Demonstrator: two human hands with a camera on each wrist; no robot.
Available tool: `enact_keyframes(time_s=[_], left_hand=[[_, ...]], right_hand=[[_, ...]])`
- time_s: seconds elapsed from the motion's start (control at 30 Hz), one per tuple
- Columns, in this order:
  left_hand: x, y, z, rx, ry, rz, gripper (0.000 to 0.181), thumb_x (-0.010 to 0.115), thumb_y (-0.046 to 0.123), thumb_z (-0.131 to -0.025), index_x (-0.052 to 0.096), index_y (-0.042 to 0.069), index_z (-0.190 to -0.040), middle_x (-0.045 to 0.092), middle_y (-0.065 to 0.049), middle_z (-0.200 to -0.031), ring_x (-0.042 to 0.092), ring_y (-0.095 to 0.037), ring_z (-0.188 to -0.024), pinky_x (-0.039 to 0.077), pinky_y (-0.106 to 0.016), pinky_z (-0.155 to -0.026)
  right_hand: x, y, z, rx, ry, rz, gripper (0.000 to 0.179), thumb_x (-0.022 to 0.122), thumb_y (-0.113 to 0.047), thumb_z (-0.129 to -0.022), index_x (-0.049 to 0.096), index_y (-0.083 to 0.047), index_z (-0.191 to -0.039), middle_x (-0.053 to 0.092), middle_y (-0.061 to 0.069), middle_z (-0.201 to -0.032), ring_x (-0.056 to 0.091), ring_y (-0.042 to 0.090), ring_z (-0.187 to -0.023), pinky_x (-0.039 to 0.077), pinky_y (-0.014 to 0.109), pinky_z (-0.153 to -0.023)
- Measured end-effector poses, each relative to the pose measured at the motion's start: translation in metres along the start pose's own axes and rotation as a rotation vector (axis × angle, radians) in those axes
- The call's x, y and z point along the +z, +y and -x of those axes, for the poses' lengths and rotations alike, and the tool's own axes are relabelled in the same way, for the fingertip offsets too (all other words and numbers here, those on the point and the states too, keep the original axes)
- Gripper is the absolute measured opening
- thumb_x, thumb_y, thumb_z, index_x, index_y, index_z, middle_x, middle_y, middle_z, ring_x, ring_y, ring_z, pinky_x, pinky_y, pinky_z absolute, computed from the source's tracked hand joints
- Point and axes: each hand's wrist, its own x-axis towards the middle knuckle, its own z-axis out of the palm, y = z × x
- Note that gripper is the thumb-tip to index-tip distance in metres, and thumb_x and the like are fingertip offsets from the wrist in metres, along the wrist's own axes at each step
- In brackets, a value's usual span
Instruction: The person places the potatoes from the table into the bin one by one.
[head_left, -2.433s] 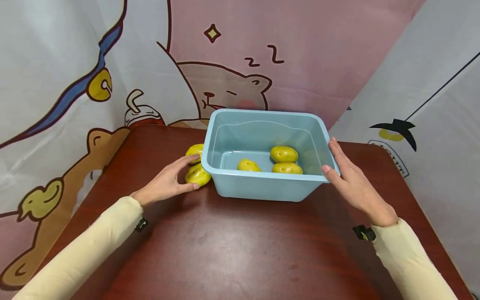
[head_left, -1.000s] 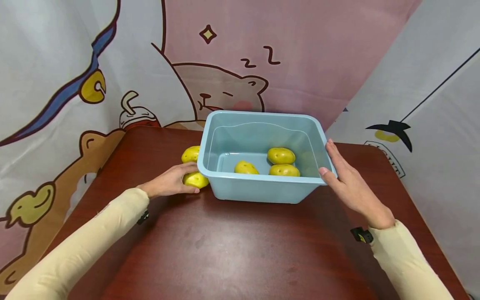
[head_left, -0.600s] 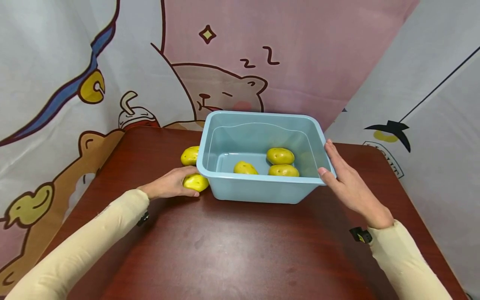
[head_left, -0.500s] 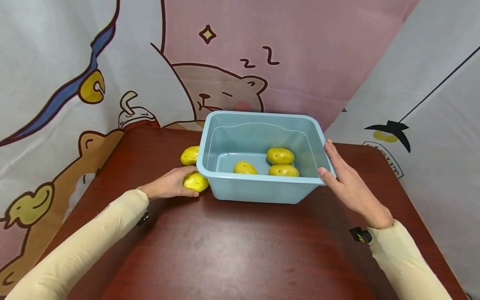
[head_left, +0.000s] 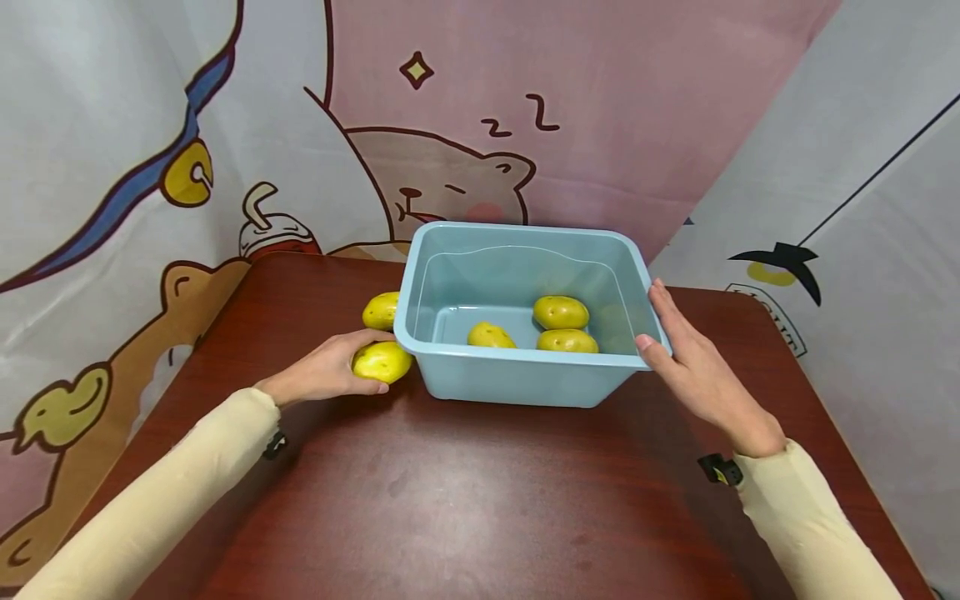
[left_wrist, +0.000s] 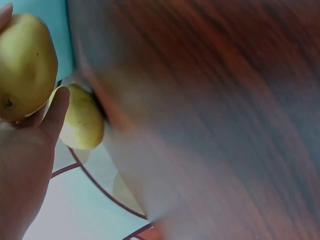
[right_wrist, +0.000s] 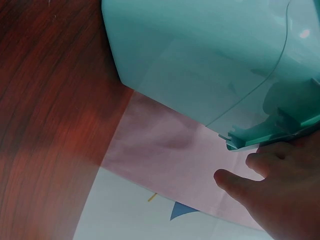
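My left hand (head_left: pixel 330 367) holds a yellow potato (head_left: pixel 382 362) between thumb and fingers, just outside the left end of a light blue plastic bin (head_left: pixel 517 379). In the left wrist view, this potato (left_wrist: pixel 27 67) is close up, with a finger stretched past its lower side. A second potato (head_left: pixel 380 311) lies behind the hand, partly covered by the bin's rim. Three more potatoes sit inside the bin, one left of centre (head_left: pixel 491 336) and two towards the right (head_left: pixel 562 312). My right hand (head_left: pixel 701 367) grips the bin's right rim, thumb on top and fingers along the outside.
The bin stands on a reddish-brown wooden table (head_left: pixel 465 492), towards its far edge. Behind the table hangs a cloth (head_left: pixel 600 108) printed with cartoon bears. A small dark device (head_left: pixel 720 469) is strapped to the right wrist.
My left hand has moved from two potatoes beside the bin to hold the nearer one, drawing it slightly left, away from the bin. The right hand has stayed at the rim.
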Motion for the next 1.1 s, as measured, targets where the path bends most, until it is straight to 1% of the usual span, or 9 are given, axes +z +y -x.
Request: enact_keyframes(time_s=[0.13,0.27,0.43,0.6,0.7,0.8,0.93,1.1], left_hand=[[-0.004,0.004,0.007,0.034,0.024,0.005,0.072,0.088,0.027,-0.082,0.055,0.019,-0.146,0.063,0.001,-0.128,0.058,-0.021,-0.104,0.05,-0.043,-0.087],[-0.007,0.008,0.013,0.054,0.052,-0.004,0.072,0.089,0.028,-0.082,0.055,0.019,-0.145,0.063,0.001,-0.129,0.059,-0.021,-0.105,0.051,-0.044,-0.089],[-0.013,0.014,0.021,0.042,0.096,-0.012,0.074,0.09,0.033,-0.081,0.056,0.017,-0.145,0.064,-0.001,-0.128,0.059,-0.022,-0.104,0.052,-0.044,-0.088],[-0.021,0.019,0.03,0.026,0.15,0.002,0.072,0.088,0.036,-0.083,0.055,0.017,-0.144,0.063,-0.002,-0.127,0.059,-0.022,-0.101,0.053,-0.043,-0.085],[-0.025,0.023,0.036,0.028,0.183,0.009,0.072,0.088,0.034,-0.083,0.055,0.017,-0.144,0.063,-0.002,-0.13,0.058,-0.022,-0.101,0.053,-0.041,-0.083],[-0.028,0.027,0.041,0.031,0.224,0.016,0.073,0.09,0.032,-0.082,0.055,0.019,-0.145,0.063,0.0,-0.131,0.058,-0.02,-0.101,0.053,-0.04,-0.082],[-0.03,0.035,0.047,0.048,0.264,0.026,0.074,0.092,0.029,-0.08,0.057,0.021,-0.145,0.063,0.004,-0.133,0.059,-0.018,-0.1,0.052,-0.037,-0.08],[-0.035,0.049,0.051,0.091,0.281,0.049,0.074,0.091,0.026,-0.081,0.056,0.02,-0.146,0.063,0.001,-0.136,0.058,-0.019,-0.101,0.051,-0.033,-0.081]], right_hand=[[0.0,0.0,0.0,0.002,0.0,0.006,0.076,0.054,-0.035,-0.107,0.008,-0.028,-0.168,0.004,-0.008,-0.173,0.015,0.035,-0.157,0.024,0.073,-0.114],[0.001,0.001,0.0,0.001,0.0,-0.002,0.076,0.054,-0.034,-0.107,0.008,-0.029,-0.168,0.004,-0.009,-0.173,0.015,0.035,-0.157,0.024,0.074,-0.113],[0.001,0.001,0.001,0.0,0.001,-0.007,0.076,0.054,-0.034,-0.107,0.008,-0.029,-0.168,0.004,-0.009,-0.173,0.015,0.035,-0.157,0.023,0.073,-0.114],[0.001,0.0,0.001,-0.002,0.001,-0.005,0.076,0.054,-0.034,-0.107,0.008,-0.028,-0.168,0.004,-0.008,-0.173,0.015,0.034,-0.157,0.022,0.073,-0.115],[0.001,0.0,0.001,-0.003,0.0,0.0,0.076,0.054,-0.034,-0.107,0.008,-0.027,-0.168,0.003,-0.008,-0.173,0.014,0.035,-0.157,0.023,0.073,-0.115],[0.001,0.0,0.001,-0.004,0.0,-0.002,0.076,0.054,-0.034,-0.107,0.008,-0.027,-0.168,0.004,-0.008,-0.173,0.014,0.034,-0.158,0.022,0.072,-0.116],[0.001,0.001,0.001,-0.006,0.0,-0.006,0.076,0.054,-0.034,-0.107,0.008,-0.026,-0.168,0.004,-0.008,-0.173,0.014,0.034,-0.158,0.021,0.072,-0.116],[0.001,0.001,0.001,-0.002,0.003,-0.007,0.076,0.054,-0.034,-0.107,0.008,-0.027,-0.168,0.003,-0.008,-0.173,0.014,0.035,-0.157,0.022,0.072,-0.115]])
